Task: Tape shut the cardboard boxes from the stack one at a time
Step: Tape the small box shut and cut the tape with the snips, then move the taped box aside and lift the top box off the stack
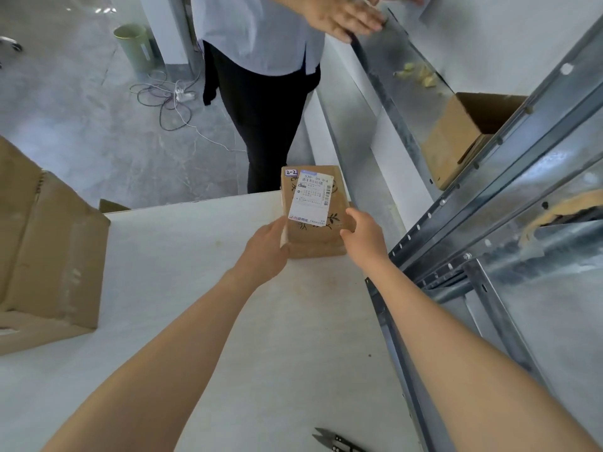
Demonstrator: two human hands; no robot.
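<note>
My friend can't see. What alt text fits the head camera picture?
A left hand and a right hand hold a small brown cardboard box with a white shipping label at the far edge of a white table. Another person in a pale blue shirt stands beyond it; small black snips lie at the near edge.

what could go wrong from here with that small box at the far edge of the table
1. The small box sits at the table's far right corner, so if the left hand or right hand slips, it may drop off the edge.
2. The snips lie at the near edge, close to the right forearm; pulling back could knock them off or nick the arm.
</note>
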